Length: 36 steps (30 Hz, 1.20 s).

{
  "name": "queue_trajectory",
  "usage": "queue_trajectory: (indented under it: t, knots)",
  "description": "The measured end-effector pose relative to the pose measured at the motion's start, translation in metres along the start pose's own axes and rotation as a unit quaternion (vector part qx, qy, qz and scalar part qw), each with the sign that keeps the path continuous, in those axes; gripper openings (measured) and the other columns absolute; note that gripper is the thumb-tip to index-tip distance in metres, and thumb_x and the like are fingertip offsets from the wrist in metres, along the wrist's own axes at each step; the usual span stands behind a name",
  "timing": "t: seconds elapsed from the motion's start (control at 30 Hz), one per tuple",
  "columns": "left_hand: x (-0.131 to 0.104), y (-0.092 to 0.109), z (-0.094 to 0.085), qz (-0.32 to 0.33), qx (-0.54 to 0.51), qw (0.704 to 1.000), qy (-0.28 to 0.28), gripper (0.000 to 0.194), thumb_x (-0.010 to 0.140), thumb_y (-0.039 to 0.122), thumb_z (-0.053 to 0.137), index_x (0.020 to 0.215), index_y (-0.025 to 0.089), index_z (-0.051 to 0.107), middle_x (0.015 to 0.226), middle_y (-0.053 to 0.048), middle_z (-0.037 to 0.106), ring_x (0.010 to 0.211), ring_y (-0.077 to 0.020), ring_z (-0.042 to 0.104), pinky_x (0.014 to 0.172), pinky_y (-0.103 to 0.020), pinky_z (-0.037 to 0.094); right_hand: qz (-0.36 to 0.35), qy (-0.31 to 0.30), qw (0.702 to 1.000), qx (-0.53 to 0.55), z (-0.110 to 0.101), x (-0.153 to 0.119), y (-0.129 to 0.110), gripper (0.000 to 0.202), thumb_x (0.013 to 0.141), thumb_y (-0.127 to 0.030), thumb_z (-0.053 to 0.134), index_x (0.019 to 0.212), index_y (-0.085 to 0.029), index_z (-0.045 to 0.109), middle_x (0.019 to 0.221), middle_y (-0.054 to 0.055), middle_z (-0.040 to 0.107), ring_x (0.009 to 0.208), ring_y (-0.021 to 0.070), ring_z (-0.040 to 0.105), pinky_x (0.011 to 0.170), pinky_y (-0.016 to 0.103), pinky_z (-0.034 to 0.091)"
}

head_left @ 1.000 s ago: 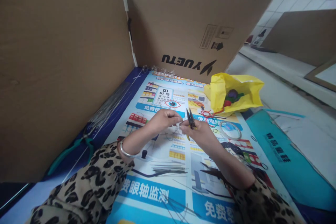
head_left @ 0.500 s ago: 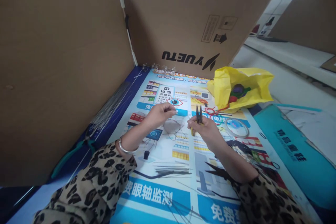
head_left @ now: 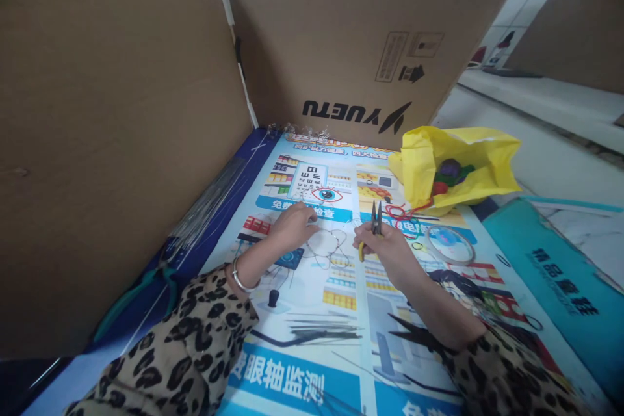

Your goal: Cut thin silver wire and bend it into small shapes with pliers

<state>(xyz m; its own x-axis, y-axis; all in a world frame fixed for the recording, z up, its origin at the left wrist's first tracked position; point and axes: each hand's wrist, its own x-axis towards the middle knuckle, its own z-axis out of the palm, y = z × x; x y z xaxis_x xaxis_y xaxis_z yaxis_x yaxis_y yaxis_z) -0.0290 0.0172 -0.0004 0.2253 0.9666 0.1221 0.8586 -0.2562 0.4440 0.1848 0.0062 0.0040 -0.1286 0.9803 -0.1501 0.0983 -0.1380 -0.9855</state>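
My right hand (head_left: 385,244) is closed around small pliers (head_left: 377,218) with dark jaws and yellow handles, their tips pointing away from me. My left hand (head_left: 292,229) is closed in a pinch at the edge of a thin wire frame (head_left: 334,250), bent into rounded loops, between my two hands. The wire is too fine to tell exactly where the fingers meet it. Below my hands lies a bundle of straight wire pieces (head_left: 324,328). By my right forearm are black scissors (head_left: 414,333), their handles hidden under the sleeve.
Teal-handled pliers (head_left: 166,283) and many long wires (head_left: 207,201) lie along the left cardboard wall (head_left: 121,143). Small wire pieces (head_left: 307,133) sit by the back wall. On the right are a yellow bag (head_left: 419,172) with yarn, a clear tape roll (head_left: 451,245) and a teal bag (head_left: 546,273).
My left hand has lowered and shifted left, toward the wire frame. My right hand still holds the small pliers, slightly lower and to the right in view. The whole view has shifted slightly.
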Motion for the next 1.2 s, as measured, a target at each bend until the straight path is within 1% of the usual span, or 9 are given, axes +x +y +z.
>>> queue_trajectory:
  t: [0.23, 0.37, 0.5, 0.6, 0.83, 0.93, 1.0, 1.1, 1.2]
  knots:
    - [-0.001, 0.006, 0.004, 0.018, 0.028, 0.999, 0.007, 0.006, 0.075, 0.021, 0.055, 0.076, 0.017, 0.059, 0.082, -0.005, 0.055, 0.085, -0.0184, 0.052, 0.077, -0.029, 0.04, -0.004, 0.001, 1.0, -0.001, 0.001, 0.0, 0.0, 0.03, 0.065, -0.043, 0.067, 0.072, -0.017, 0.053, 0.061, 0.001, 0.06, 0.06, 0.013, 0.054, 0.054, 0.026, 0.043]
    - [0.001, 0.005, 0.006, 0.03, 0.031, 0.999, 0.006, 0.008, 0.075, 0.02, 0.054, 0.069, 0.016, 0.057, 0.078, -0.005, 0.054, 0.082, -0.0179, 0.051, 0.074, -0.028, 0.04, 0.0, 0.002, 1.0, 0.0, 0.0, 0.002, 0.002, 0.03, 0.064, -0.042, 0.067, 0.073, -0.017, 0.054, 0.061, 0.001, 0.06, 0.061, 0.0137, 0.055, 0.054, 0.026, 0.042]
    - [0.0, 0.006, 0.007, 0.045, 0.044, 0.998, 0.011, 0.009, 0.075, 0.017, 0.051, 0.067, 0.016, 0.055, 0.076, -0.006, 0.053, 0.082, -0.0181, 0.05, 0.074, -0.028, 0.04, 0.005, 0.002, 1.0, 0.003, 0.001, 0.002, 0.003, 0.031, 0.063, -0.042, 0.068, 0.073, -0.017, 0.053, 0.062, 0.001, 0.06, 0.062, 0.0136, 0.056, 0.054, 0.025, 0.043]
    - [-0.001, 0.007, 0.006, 0.042, 0.054, 0.998, 0.01, 0.009, 0.074, 0.015, 0.05, 0.067, 0.016, 0.054, 0.077, -0.006, 0.053, 0.082, -0.0181, 0.049, 0.073, -0.028, 0.039, 0.003, 0.007, 1.0, 0.002, 0.002, 0.001, 0.002, 0.031, 0.063, -0.042, 0.068, 0.073, -0.017, 0.053, 0.061, 0.001, 0.06, 0.059, 0.0127, 0.055, 0.053, 0.025, 0.043]
    - [-0.004, 0.008, 0.005, 0.042, 0.081, 0.996, 0.01, 0.007, 0.075, 0.018, 0.05, 0.068, 0.017, 0.053, 0.079, -0.005, 0.053, 0.082, -0.018, 0.05, 0.07, -0.028, 0.039, -0.008, 0.006, 1.0, 0.002, 0.001, 0.002, 0.004, 0.028, 0.066, -0.041, 0.066, 0.073, -0.017, 0.053, 0.06, 0.0, 0.06, 0.058, 0.0118, 0.054, 0.052, 0.024, 0.042]
    - [-0.007, 0.011, 0.001, 0.035, 0.097, 0.995, -0.003, 0.012, 0.075, 0.023, 0.051, 0.065, 0.017, 0.052, 0.078, -0.005, 0.054, 0.081, -0.0183, 0.051, 0.068, -0.027, 0.039, -0.015, 0.004, 1.0, -0.003, 0.001, 0.002, 0.005, 0.028, 0.067, -0.042, 0.065, 0.073, -0.017, 0.053, 0.061, 0.0, 0.06, 0.059, 0.012, 0.054, 0.053, 0.024, 0.042]
    - [-0.009, 0.013, -0.003, 0.022, 0.109, 0.994, -0.015, 0.018, 0.076, 0.029, 0.051, 0.063, 0.018, 0.052, 0.077, -0.005, 0.055, 0.078, -0.0182, 0.052, 0.064, -0.027, 0.038, -0.023, -0.003, 1.0, -0.016, 0.0, 0.002, 0.005, 0.028, 0.068, -0.043, 0.064, 0.072, -0.017, 0.053, 0.062, 0.001, 0.06, 0.059, 0.0126, 0.054, 0.053, 0.025, 0.042]
    - [-0.009, 0.016, -0.006, -0.014, 0.101, 0.995, -0.024, 0.021, 0.078, 0.037, 0.049, 0.068, 0.019, 0.054, 0.076, -0.003, 0.057, 0.071, -0.0173, 0.053, 0.059, -0.027, 0.038, -0.045, -0.002, 0.997, -0.066, -0.002, 0.002, 0.003, 0.027, 0.069, -0.044, 0.061, 0.072, -0.018, 0.054, 0.062, 0.001, 0.059, 0.058, 0.0132, 0.054, 0.052, 0.025, 0.042]
    - [-0.005, 0.014, -0.002, -0.029, 0.064, 0.997, 0.018, 0.02, 0.076, 0.035, 0.052, 0.088, 0.019, 0.056, 0.085, -0.003, 0.059, 0.077, -0.018, 0.055, 0.064, -0.028, 0.04, -0.067, 0.027, 0.984, -0.166, -0.005, 0.003, 0.001, 0.026, 0.07, -0.045, 0.059, 0.073, -0.019, 0.056, 0.06, 0.0, 0.059, 0.053, 0.013, 0.052, 0.05, 0.025, 0.04]
